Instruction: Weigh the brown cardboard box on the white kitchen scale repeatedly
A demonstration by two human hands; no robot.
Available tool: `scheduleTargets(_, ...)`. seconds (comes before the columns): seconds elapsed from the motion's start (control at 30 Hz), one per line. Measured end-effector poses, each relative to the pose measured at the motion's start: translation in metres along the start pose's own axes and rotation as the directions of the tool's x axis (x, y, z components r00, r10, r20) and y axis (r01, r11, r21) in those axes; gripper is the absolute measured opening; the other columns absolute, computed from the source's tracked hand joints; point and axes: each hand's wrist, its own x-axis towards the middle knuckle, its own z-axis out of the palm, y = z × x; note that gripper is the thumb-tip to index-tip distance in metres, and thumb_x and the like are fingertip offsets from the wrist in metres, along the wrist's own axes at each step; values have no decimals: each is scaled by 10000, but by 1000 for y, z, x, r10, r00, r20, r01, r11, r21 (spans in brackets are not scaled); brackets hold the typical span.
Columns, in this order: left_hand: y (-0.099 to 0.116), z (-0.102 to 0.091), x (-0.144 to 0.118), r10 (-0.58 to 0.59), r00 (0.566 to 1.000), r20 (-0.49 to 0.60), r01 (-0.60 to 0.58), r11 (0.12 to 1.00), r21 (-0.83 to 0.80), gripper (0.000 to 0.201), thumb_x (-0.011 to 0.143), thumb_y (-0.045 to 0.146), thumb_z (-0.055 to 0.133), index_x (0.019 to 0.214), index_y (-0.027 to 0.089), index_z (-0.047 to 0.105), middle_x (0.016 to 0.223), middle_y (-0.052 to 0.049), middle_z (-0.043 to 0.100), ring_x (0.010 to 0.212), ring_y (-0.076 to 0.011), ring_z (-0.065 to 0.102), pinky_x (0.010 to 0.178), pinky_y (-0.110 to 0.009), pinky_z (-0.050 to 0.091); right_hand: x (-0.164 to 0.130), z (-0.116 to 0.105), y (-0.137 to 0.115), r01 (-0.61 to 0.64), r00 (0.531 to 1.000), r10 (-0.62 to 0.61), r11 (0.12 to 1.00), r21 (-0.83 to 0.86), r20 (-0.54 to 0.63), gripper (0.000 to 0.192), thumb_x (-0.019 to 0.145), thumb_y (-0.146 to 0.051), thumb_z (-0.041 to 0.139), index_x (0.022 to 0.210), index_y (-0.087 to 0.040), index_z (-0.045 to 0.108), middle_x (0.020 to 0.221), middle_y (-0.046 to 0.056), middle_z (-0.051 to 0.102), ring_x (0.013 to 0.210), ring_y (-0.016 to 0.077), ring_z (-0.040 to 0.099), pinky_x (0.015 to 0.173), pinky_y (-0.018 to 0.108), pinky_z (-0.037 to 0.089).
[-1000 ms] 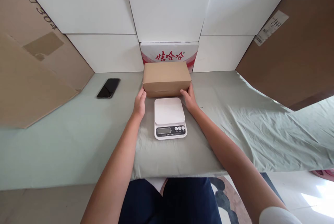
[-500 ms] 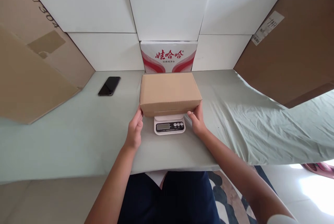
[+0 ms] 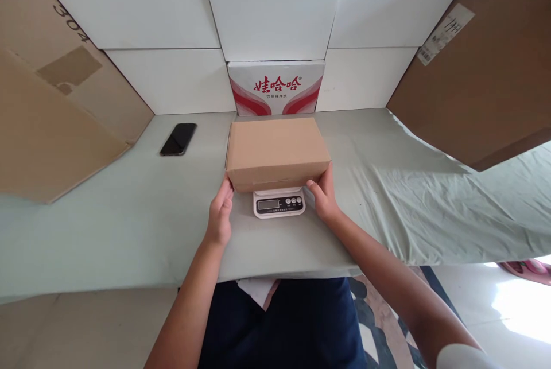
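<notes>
A closed brown cardboard box (image 3: 278,148) sits over a white kitchen scale (image 3: 279,213), hiding most of its platform. The scale's front panel, with a grey display and several round buttons, shows below the box; I cannot read any figures on it. My left hand (image 3: 220,211) grips the box's near left corner, fingers partly hidden by the box. At the near right corner my right hand (image 3: 323,195) holds the box, thumb against the front face. Whether the box rests fully on the scale I cannot tell.
A black phone (image 3: 178,139) lies to the left on the green cloth (image 3: 129,231). Behind the box stands a white and red carton (image 3: 276,88) against white panels (image 3: 275,7). Large cardboard sheets flank the table, one on the left (image 3: 64,122) and one on the right (image 3: 482,88).
The view has shifted slightly. Both hands stay at the box's near corners, and the box has moved slightly to the left relative to the scale.
</notes>
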Motion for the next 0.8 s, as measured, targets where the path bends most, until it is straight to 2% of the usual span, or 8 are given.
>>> scheduleTargets(0.17, -1, -1, 1, 39, 999, 17, -38, 999, -32, 758, 890, 680, 505, 1516, 254, 462, 1620, -85, 411, 1536, -336, 284, 1260, -479, 268, -1, 0, -1, 1, 1000, -1, 1000, -9, -9, 697, 862, -521, 597, 1497, -401, 334, 1586, -21, 425, 1514, 280, 338, 1291, 546, 270)
scheduleTargets(0.33, 2, -2, 4, 84, 996, -14, -85, 994, -64, 732, 908, 666, 476, 1538, 299, 412, 1644, -51, 369, 1529, -297, 321, 1255, -449, 279, 3, -5, 0, -16, 997, 18, 999, 34, -69, 728, 888, -540, 557, 1537, -409, 254, 1645, -34, 333, 1554, 264, 282, 1312, 537, 190)
scheduleTargets(0.6, 1, -2, 5, 72, 997, -26, -74, 995, -68, 770, 885, 698, 499, 1519, 265, 451, 1626, -82, 402, 1525, -315, 324, 1255, -457, 278, 9, -12, 3, -52, 994, 63, 992, 118, -87, 735, 879, -538, 572, 1536, -401, 272, 1665, -3, 315, 1552, 264, 300, 1277, 520, 242)
scheduleTargets(0.7, 1, -3, 6, 102, 994, -38, -105, 991, -85, 758, 888, 691, 502, 1521, 278, 443, 1628, -66, 399, 1528, -307, 322, 1256, -447, 279, 16, -16, 6, -111, 976, 141, 977, 181, -166, 748, 848, -566, 570, 1524, -403, 292, 1657, 8, 330, 1534, 289, 334, 1252, 535, 272)
scheduleTargets(0.8, 0, -3, 8, 127, 990, -55, -132, 987, -96, 698, 912, 658, 496, 1509, 298, 460, 1632, -40, 391, 1533, -289, 315, 1254, -429, 291, 23, -19, 8, -182, 938, 248, 947, 264, -241, 731, 829, -545, 561, 1504, -375, 338, 1643, 30, 353, 1498, 298, 394, 1223, 533, 310)
